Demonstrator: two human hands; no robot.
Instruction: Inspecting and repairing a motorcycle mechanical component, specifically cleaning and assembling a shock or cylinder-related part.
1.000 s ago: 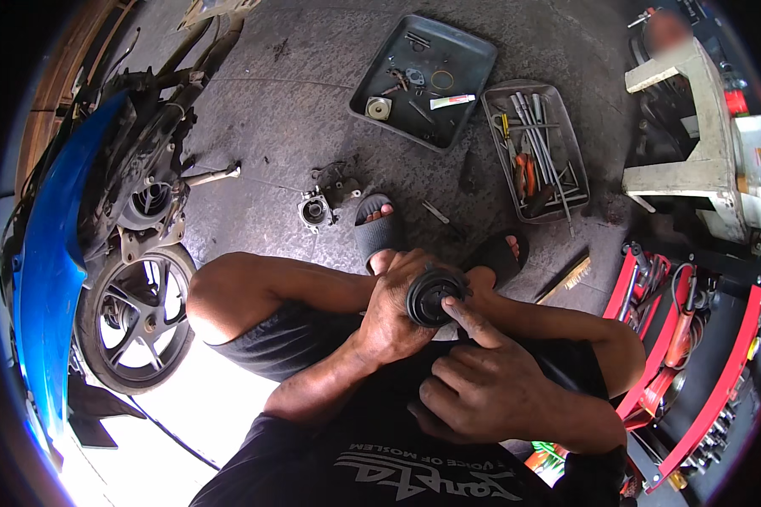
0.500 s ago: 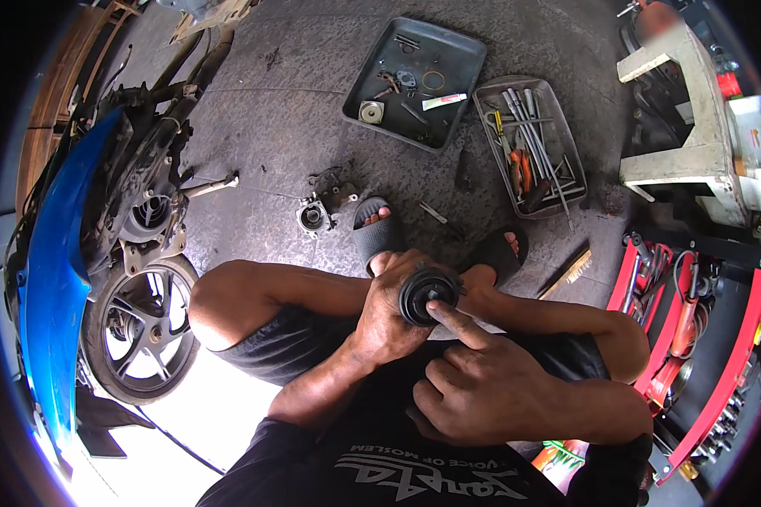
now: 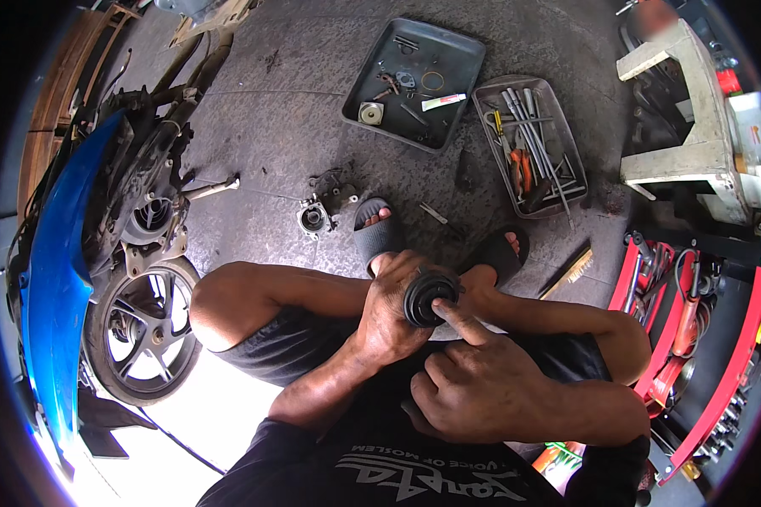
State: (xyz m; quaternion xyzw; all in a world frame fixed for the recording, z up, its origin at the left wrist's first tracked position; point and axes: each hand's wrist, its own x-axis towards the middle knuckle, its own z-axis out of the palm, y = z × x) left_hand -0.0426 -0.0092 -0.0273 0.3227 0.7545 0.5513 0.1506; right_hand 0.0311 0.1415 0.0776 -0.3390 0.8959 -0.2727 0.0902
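My left hand (image 3: pixel 389 308) is wrapped round a round black part (image 3: pixel 420 296) with stepped, concentric rings, held above my lap between my knees. The ringed face is turned up; the rest of the part is hidden by the hand. From the right, my right hand (image 3: pixel 482 372) reaches over with its index finger stretched out. The fingertip touches the inner ring, while the other fingers are loosely curled with nothing seen in them.
Beyond my sandalled feet lie a metal engine part (image 3: pixel 314 217), a dark tray (image 3: pixel 355 106) of small parts and another tray (image 3: pixel 492 173) of hand tools. A motorcycle with a blue panel (image 3: pixel 55 270) stands left. To the right are a brush (image 3: pixel 577 266) and a red tool rack (image 3: pixel 727 384).
The black part has shifted and tilted slightly in my left hand. My right index fingertip has moved slightly to the right along with it, staying on the inner ring.
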